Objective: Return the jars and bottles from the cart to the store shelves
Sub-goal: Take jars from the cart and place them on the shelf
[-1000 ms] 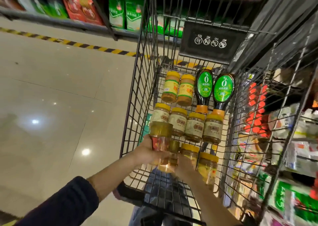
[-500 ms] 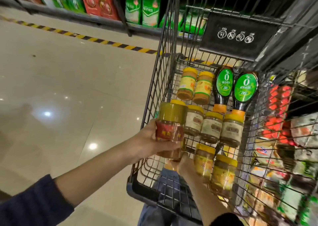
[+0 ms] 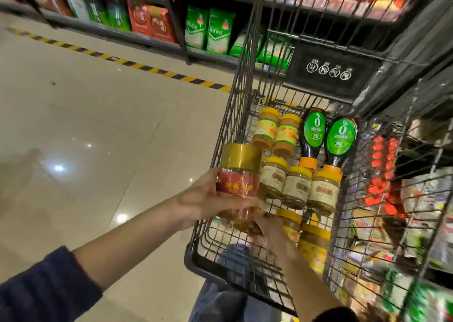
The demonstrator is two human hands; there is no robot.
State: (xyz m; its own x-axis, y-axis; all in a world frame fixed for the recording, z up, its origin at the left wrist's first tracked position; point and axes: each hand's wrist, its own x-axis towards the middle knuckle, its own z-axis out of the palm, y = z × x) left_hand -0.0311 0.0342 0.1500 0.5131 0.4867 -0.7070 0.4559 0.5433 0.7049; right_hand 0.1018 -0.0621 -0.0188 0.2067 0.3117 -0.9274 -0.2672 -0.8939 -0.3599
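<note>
Gripping the gold-lidded jar (image 3: pixel 236 182) in the left hand (image 3: pixel 206 199) beside the cart wall (image 3: pixel 235 96), right hand (image 3: pixel 269 236) on a second jar (image 3: pixel 242 223), grip too blurry to tell, could bump wire and drop one.

head view; looks down, near cart (image 3: pixel 220 135)

The left grip (image 3: pixel 208 199) holds a gold-lidded jar (image 3: pixel 239 174) with a red label upright at the cart's (image 3: pixel 193 260) left wall. Lower, inside the cart, the right grip (image 3: pixel 272 233) is blurred against amber glass, so its hold is unclear. Yellow-lidded jars (image 3: pixel 296 187) lie in rows on the cart floor, with two green-labelled bottles (image 3: pixel 314 130) at its far end.
</note>
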